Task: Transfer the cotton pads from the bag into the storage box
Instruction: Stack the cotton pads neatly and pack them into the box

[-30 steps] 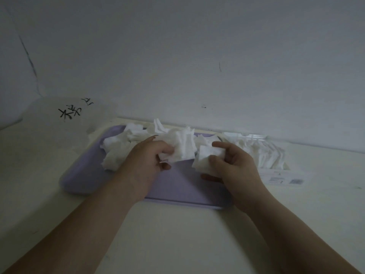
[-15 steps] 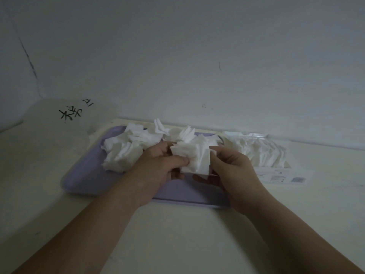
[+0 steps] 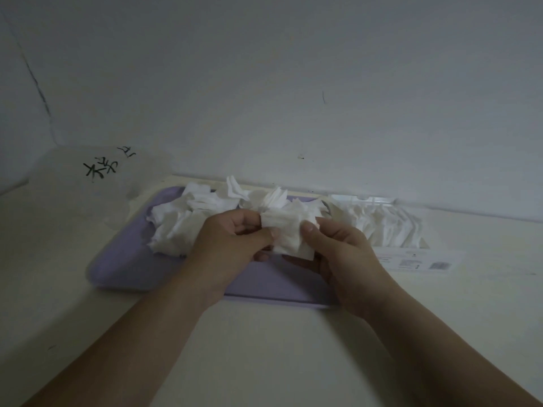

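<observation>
Here, a pale table (image 3: 264, 353) carried a lilac tray (image 3: 123, 259). A translucent bag (image 3: 73, 207) lay at the far left, and a clear storage box (image 3: 417, 261), partly filled, sat just right of the tray. Loose cotton pads (image 3: 182, 227) were heaped on the tray's far side. The left hand (image 3: 232, 245) and right hand (image 3: 343, 254) together pinched a small stack of pads (image 3: 286, 233) above the tray.

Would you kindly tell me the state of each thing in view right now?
left hand: grips the held pads.
right hand: pinches the same pads.
held pads: bunched between both hands, over the tray.
loose pads: heaped on the tray's far side.
tray: flat on the table.
storage box: open, holding pads.
bag: lying flat, looks emptied.
</observation>
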`<state>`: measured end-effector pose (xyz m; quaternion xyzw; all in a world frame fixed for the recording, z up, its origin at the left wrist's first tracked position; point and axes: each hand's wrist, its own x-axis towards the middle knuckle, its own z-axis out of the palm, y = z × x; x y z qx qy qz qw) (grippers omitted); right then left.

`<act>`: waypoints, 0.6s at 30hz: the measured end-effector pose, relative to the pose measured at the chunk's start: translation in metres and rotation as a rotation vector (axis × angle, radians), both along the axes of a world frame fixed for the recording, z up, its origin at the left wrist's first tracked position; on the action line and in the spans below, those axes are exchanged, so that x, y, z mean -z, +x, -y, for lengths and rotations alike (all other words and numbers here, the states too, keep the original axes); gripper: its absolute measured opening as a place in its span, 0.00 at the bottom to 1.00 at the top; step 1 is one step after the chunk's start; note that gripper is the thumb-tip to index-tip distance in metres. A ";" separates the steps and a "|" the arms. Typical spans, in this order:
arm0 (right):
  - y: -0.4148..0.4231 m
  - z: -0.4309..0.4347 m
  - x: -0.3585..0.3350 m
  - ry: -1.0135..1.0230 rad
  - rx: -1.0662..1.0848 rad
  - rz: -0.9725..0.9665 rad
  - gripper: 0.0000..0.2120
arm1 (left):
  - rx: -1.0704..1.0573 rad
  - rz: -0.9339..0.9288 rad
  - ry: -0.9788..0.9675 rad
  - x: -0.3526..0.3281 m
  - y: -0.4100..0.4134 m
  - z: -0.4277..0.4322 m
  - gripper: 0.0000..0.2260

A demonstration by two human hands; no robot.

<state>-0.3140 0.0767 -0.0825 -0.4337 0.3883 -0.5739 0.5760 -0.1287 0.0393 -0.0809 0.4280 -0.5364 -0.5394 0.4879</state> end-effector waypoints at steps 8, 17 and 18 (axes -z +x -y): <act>-0.001 0.005 0.004 -0.003 0.043 0.058 0.15 | -0.067 -0.026 0.028 -0.003 0.002 0.002 0.03; -0.001 0.008 0.006 0.012 0.200 -0.054 0.15 | -0.057 -0.159 -0.020 -0.011 0.005 0.005 0.04; -0.001 0.007 0.006 0.008 0.188 -0.070 0.15 | -0.045 -0.115 -0.038 -0.010 0.005 0.005 0.02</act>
